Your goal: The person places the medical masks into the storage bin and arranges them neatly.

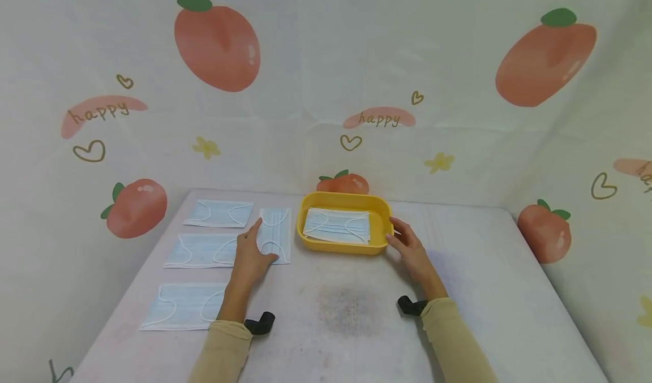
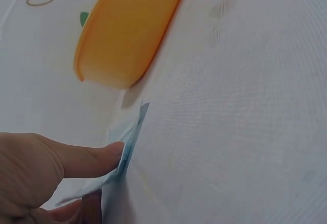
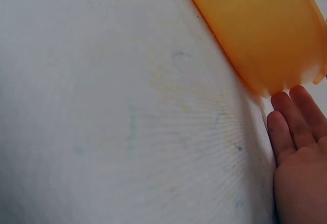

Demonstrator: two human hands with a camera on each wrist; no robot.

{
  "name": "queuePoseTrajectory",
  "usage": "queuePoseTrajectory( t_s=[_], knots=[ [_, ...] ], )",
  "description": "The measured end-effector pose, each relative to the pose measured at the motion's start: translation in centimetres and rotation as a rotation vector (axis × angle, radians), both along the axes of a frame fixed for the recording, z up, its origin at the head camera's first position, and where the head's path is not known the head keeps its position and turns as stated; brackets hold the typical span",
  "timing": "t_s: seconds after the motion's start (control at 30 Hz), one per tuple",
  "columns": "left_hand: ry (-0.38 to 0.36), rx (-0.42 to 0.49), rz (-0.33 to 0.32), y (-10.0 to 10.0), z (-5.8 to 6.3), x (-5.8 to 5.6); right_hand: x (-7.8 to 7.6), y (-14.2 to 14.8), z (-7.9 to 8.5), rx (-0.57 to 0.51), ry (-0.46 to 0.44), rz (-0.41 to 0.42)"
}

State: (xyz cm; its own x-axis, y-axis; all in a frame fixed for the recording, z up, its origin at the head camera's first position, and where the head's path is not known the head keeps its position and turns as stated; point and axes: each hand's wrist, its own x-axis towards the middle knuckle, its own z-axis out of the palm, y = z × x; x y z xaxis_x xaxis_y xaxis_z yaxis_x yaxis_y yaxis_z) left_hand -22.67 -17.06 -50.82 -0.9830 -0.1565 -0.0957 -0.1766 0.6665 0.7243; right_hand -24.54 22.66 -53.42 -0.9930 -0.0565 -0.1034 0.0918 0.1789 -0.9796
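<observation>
"Pinching the crosswise face mask [image 1: 275, 231] with our left hand [image 1: 249, 254], are we?"

"Yes, thumb on one side and fingers on another, just left of the yellow plastic tray [image 1: 379, 231] on the surface [image 1: 509, 292]. Our right hand [image 1: 415, 257] grasps nothing: its fairly straight fingers touch the tray's right end, probably to steady it."

"So we judge the step as picking up a mask to add to the mask pile [image 1: 336, 225] inside the tray?"

"It looks so. Next we would likely need to raise it over the rim, turn it to match the pile, and keep the ear loops from snagging. The far mask [image 1: 219, 214], middle mask [image 1: 206, 250] and near mask [image 1: 187, 306] lie flat to the left."

"What can't we make out?"

"How many masks the pile holds. Our left hand and arm hide the right ends of the middle and near masks. Our left fingers are partly hidden behind the pinched mask, our right thumb is out of the right wrist view, and both wrist views crop the tray."
</observation>
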Motion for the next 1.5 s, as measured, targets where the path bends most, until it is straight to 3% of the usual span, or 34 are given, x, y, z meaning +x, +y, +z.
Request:
queuePoseTrajectory(
  t_s=[0.33, 0.7, 0.97, 1.2, 1.5],
  knots=[
    [-0.002, 0.013, -0.004, 0.0, 0.1, 0.5, 0.1, 0.0, 0.1, -0.014, -0.021, -0.013],
    [-0.038, 0.097, 0.066, -0.6, 0.0, 0.4, 0.2, -0.1, 0.2, -0.042, -0.005, 0.002],
    [-0.017, 0.271, 0.129, -0.8, 1.1, 0.4, 0.0, 0.0, 0.0, -0.034, -0.009, -0.004],
    [-0.03, 0.497, 0.168, -1.4, 1.9, 0.5, 0.0, 0.0, 0.2, -0.033, 0.01, -0.002],
    [0.013, 0.594, 0.237, -2.0, 2.9, 0.7, 0.0, 0.1, 0.2, -0.043, -0.015, 0.001]
  ],
)
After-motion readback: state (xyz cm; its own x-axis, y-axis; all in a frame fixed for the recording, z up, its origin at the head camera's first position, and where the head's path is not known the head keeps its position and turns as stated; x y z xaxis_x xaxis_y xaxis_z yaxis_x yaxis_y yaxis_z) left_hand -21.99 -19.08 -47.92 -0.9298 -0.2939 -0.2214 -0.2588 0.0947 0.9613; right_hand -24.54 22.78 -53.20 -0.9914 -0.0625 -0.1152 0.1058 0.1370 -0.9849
